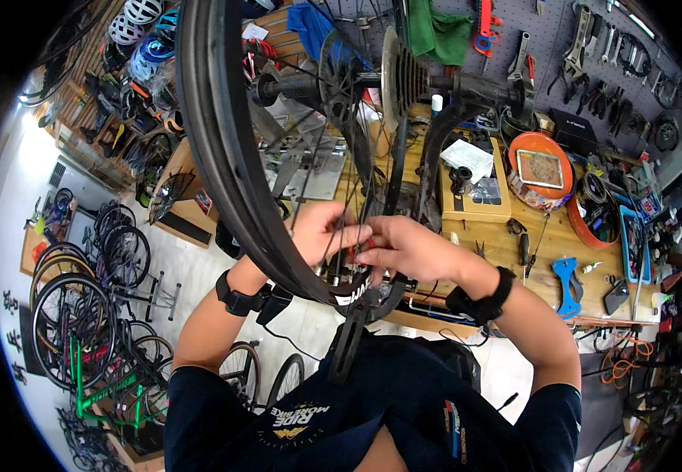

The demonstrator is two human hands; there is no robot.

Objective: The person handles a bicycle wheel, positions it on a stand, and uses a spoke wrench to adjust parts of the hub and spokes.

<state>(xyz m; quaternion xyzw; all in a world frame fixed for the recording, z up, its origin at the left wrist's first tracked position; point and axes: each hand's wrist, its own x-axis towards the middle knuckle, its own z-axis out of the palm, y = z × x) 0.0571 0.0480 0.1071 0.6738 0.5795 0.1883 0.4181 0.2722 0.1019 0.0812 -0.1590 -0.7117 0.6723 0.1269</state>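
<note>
A bicycle wheel with a black tire (227,157) stands upright in a black truing stand (435,157), its cassette (404,79) at the top. Both hands meet among the spokes near the lower rim (353,297). My right hand (415,248) comes from the right side, finger and thumb pinched on a small red tool (366,247) that is mostly covered. On the other side of the spokes, my left hand (321,234) is closed, its fingertips against the right hand's. What the left fingers grip is hidden.
Behind the stand, a wooden workbench (530,283) carries an open cardboard box (474,206), a round orange tin (541,161), a blue tool (567,287) and a screwdriver (523,248). Wrenches hang on a pegboard (545,47). Several bicycles (81,330) stand at the left.
</note>
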